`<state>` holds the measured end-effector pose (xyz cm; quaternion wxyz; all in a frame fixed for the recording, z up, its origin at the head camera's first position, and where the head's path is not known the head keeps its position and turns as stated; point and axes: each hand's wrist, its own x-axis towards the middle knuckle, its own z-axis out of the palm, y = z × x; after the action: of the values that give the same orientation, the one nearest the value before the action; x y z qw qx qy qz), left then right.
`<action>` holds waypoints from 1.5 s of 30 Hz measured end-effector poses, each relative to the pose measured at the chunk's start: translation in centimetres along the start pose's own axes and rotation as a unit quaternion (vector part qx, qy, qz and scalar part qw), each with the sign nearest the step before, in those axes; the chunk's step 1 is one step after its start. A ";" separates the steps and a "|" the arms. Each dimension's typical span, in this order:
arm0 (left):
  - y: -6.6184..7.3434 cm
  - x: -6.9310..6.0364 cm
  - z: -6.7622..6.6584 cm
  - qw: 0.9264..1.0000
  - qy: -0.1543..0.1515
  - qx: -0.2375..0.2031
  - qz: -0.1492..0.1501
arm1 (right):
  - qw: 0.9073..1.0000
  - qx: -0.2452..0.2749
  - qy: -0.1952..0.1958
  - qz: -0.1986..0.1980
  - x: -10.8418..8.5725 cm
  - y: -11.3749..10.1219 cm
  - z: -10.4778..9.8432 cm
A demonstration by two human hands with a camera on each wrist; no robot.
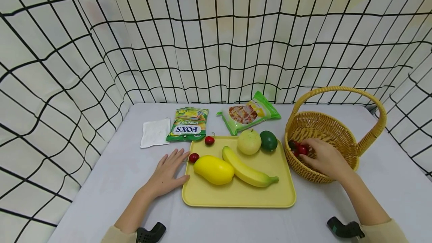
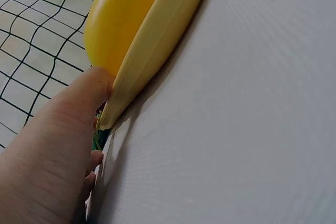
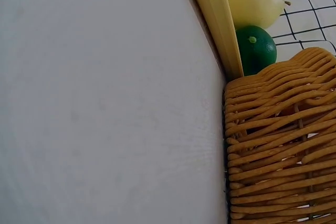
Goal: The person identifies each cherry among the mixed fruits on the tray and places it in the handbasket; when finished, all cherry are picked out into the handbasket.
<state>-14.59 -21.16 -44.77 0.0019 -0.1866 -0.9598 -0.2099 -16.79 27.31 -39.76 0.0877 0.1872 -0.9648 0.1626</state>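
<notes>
In the head view my right hand (image 1: 325, 157) reaches into a wicker basket (image 1: 337, 123), thumb and fingers around a small glossy red fruit (image 1: 302, 149). Darker red fruit (image 1: 293, 144) lies beside it against the basket's left wall; its kind is unclear. My left hand (image 1: 167, 173) rests on the table with straight fingers, its thumb at the left rim of a yellow tray (image 1: 236, 198). On the tray are a yellow mango (image 1: 214, 170), a banana (image 1: 249, 170), a pale round pear (image 1: 249, 142), a green lime (image 1: 268, 141) and two cherries (image 1: 209, 140). The basket hides my right hand in the right wrist view.
Behind the tray lie a green Fox's candy bag (image 1: 189, 124) and a green-and-white snack packet (image 1: 249, 113). A white square packet (image 1: 155, 133) is at the left. Black netting (image 1: 216, 44) over white cloth surrounds the table. The basket's tall handle (image 1: 341, 88) arches above it.
</notes>
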 end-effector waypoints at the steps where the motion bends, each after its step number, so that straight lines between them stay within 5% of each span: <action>1: 0.0 0.0 0.0 1.000 0.000 0.000 0.000 | 1.000 -0.001 -0.001 0.001 0.0 0.0 0.0; 45: -0.1 0.1 0.1 1.000 -0.001 -0.003 0.002 | 0.999 -0.017 -0.031 0.023 0.2 0.5 0.5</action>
<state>-14.69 -21.16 -44.86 0.0010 -0.1882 -0.9588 -0.2130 -17.26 27.51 -40.33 0.0570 0.1684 -0.9738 0.1421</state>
